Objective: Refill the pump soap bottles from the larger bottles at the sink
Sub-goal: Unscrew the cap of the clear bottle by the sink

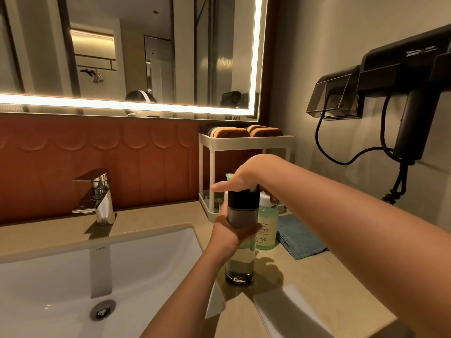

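A tall clear bottle (239,264) with a black top section stands upright on the counter right of the sink; pale green liquid fills its lower part. My left hand (230,230) is wrapped around its middle. My right hand (240,180) lies over the black top from above, palm down, fingers curled around it. Just behind stands a green soap bottle (267,230) with a white collar and printed label, partly hidden by the tall bottle and my right hand. A light green cap edge (229,176) peeks out behind my right hand.
The white basin (73,276) and chrome faucet (97,196) lie to the left. A cream two-tier rack (244,140) with sponges stands at the back. A blue cloth (299,236) lies on the counter at right. A black hair dryer (410,98) hangs on the right wall.
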`<state>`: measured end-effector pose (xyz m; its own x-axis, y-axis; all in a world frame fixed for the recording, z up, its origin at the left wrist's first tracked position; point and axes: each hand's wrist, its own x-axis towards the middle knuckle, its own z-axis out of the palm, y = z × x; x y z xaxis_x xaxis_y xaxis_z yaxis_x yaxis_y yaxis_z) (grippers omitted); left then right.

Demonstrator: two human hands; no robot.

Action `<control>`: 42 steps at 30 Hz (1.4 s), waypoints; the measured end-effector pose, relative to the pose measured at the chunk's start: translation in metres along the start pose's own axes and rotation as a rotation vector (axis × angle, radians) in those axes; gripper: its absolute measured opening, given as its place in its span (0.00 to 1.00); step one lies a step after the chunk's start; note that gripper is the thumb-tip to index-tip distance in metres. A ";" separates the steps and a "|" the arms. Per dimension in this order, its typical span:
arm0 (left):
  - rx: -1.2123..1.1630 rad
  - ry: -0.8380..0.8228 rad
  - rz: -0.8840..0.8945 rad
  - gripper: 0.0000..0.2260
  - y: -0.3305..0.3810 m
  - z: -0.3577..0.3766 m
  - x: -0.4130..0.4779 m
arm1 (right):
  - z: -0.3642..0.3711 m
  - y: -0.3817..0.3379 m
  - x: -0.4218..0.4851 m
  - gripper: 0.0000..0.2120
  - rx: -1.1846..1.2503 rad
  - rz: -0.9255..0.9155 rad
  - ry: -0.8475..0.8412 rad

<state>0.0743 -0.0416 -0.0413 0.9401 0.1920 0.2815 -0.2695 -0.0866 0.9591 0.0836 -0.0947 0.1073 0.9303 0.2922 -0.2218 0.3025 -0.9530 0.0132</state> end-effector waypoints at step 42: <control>0.010 -0.005 0.030 0.31 -0.003 -0.004 -0.003 | 0.003 0.002 0.009 0.35 -0.060 -0.063 0.060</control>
<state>0.0713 -0.0383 -0.0444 0.9325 0.1845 0.3104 -0.2958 -0.1025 0.9497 0.0922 -0.0939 0.1021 0.9194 0.3571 -0.1649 0.3707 -0.9268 0.0603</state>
